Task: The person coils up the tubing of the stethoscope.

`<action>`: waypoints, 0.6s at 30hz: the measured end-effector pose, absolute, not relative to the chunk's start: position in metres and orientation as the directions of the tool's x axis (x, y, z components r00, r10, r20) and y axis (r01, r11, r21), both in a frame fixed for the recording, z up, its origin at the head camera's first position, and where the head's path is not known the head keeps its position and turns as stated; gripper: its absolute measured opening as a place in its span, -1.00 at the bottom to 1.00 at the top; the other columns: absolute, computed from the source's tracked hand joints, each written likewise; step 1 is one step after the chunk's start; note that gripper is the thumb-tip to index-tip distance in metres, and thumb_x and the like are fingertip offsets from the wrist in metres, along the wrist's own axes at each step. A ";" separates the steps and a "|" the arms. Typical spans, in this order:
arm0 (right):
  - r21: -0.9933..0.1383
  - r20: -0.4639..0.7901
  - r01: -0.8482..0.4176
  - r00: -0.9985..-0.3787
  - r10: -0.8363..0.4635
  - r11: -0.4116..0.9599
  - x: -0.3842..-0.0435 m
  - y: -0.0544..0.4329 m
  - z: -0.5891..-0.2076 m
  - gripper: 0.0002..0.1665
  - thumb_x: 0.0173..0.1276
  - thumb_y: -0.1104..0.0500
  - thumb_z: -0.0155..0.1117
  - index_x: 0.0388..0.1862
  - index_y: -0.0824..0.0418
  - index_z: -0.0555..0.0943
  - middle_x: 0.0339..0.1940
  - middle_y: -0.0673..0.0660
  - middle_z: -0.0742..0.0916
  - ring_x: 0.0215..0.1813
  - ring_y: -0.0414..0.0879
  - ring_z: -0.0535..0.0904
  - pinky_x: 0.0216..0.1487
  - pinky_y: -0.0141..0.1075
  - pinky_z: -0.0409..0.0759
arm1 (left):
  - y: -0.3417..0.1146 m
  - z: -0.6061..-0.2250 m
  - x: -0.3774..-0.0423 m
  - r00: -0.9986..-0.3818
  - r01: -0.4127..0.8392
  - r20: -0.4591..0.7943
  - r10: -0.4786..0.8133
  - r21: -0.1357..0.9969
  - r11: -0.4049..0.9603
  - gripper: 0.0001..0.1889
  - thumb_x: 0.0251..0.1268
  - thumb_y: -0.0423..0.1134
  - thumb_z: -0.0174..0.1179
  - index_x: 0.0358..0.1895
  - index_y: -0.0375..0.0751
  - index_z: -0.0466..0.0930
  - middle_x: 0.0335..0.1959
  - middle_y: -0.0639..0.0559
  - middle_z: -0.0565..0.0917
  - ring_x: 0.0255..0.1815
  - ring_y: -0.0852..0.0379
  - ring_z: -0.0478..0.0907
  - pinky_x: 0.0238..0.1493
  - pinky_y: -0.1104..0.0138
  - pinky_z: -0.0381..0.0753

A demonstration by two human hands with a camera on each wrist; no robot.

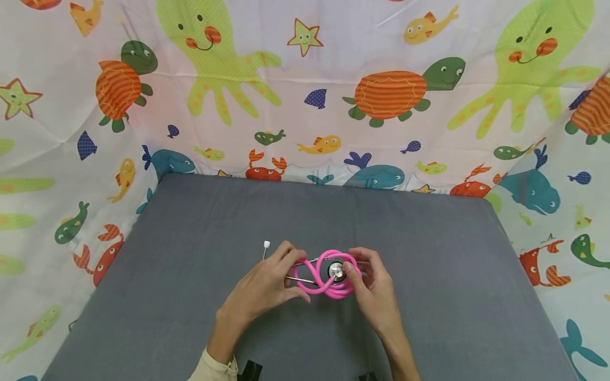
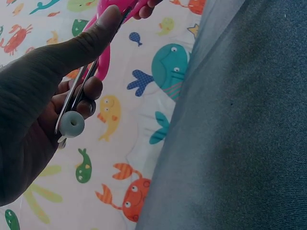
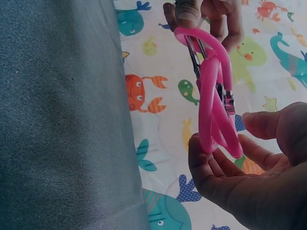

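Pink stethoscope: We see a pink stethoscope [image 1: 326, 287] held up between two hands, over the middle of the near part of a grey surface [image 1: 214, 222]. Its tubing is wound into loose, crossing loops.
Left hand: The left hand [image 1: 267, 283] comes in from the lower left, pinching the metal ear tubes [image 2: 70, 99] between its thumb and fingers; the thumb lies along one side, the curled fingers on the other.
White ear tip: In the left wrist view we find a round white ear tip [image 2: 67, 125] with a dark hole at its centre, just beside the curled fingers.
Right hand: The right hand [image 1: 376, 288] reaches in from the lower right. Its fingers curve under the end of the loops, slightly parted; the thumb stands away from them, with a gap between it and the tubing.
Chest piece: We see the silvery, round chest piece [image 1: 336, 271] among the loops, near the right thumb.
Sleeve: A cream sleeve [image 1: 213, 367] ends at the left wrist.
Curtain: Behind and at both sides hangs a white curtain [image 1: 286, 32], printed with orange-shelled turtles [image 1: 391, 95], green octopuses [image 1: 205, 69] and red crabs [image 1: 265, 173].
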State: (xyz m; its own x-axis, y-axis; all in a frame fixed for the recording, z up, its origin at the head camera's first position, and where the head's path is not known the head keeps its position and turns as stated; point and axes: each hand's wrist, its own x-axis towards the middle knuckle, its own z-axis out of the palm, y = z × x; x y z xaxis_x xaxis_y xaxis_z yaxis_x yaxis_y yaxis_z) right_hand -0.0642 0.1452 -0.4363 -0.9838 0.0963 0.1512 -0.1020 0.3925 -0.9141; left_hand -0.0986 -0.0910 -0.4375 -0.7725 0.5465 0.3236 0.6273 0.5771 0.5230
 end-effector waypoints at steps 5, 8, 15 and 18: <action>-0.922 0.073 -0.042 -0.995 0.068 0.385 -0.064 0.146 -0.438 -0.48 0.39 0.24 0.47 0.28 0.18 0.53 0.11 0.18 0.70 0.05 0.01 0.69 -0.08 -0.45 0.67 | -0.092 -0.440 -0.099 -0.774 0.623 0.314 0.550 0.534 0.572 -0.26 -0.14 0.02 0.67 0.17 -0.14 0.58 -0.09 0.03 0.51 -0.34 0.32 0.41 -0.35 0.57 0.52; -0.924 0.059 -0.035 -0.997 0.051 0.381 -0.064 0.146 -0.438 -0.43 0.35 0.20 0.52 0.29 0.16 0.53 0.14 0.17 0.70 0.11 0.09 0.68 -0.05 -0.46 0.67 | -0.094 -0.441 -0.098 -0.774 0.623 0.310 0.552 0.530 0.576 -0.27 -0.13 0.02 0.67 0.17 -0.14 0.58 -0.09 0.03 0.51 -0.35 0.33 0.42 -0.35 0.57 0.52; -0.886 0.174 -0.149 -0.985 0.018 0.440 -0.066 0.145 -0.444 -0.38 0.25 0.25 0.59 0.26 0.21 0.54 0.06 0.18 0.70 0.00 0.16 0.72 -0.13 -0.36 0.71 | -0.094 -0.443 -0.099 -0.783 0.613 0.306 0.542 0.528 0.588 -0.32 -0.06 -0.01 0.66 0.16 -0.11 0.60 -0.09 0.04 0.53 -0.35 0.32 0.44 -0.34 0.55 0.53; -0.821 0.286 -0.228 -0.958 0.033 0.523 -0.065 0.141 -0.448 -0.41 0.22 0.28 0.60 0.20 0.24 0.58 -0.01 0.17 0.70 -0.07 0.10 0.75 -0.18 -0.34 0.72 | -0.093 -0.443 -0.099 -0.783 0.615 0.315 0.536 0.513 0.598 -0.33 -0.05 -0.01 0.66 0.15 -0.12 0.61 -0.10 0.03 0.55 -0.37 0.32 0.43 -0.35 0.55 0.52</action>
State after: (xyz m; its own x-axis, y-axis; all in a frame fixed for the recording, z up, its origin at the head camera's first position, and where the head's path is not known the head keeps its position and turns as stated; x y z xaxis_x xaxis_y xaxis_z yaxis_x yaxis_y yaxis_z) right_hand -0.0651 0.1407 -0.4483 -0.9575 0.0326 0.2865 -0.2278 0.5233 -0.8211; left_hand -0.0987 -0.0931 -0.4432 -0.7834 0.5356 0.3152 0.6155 0.5982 0.5132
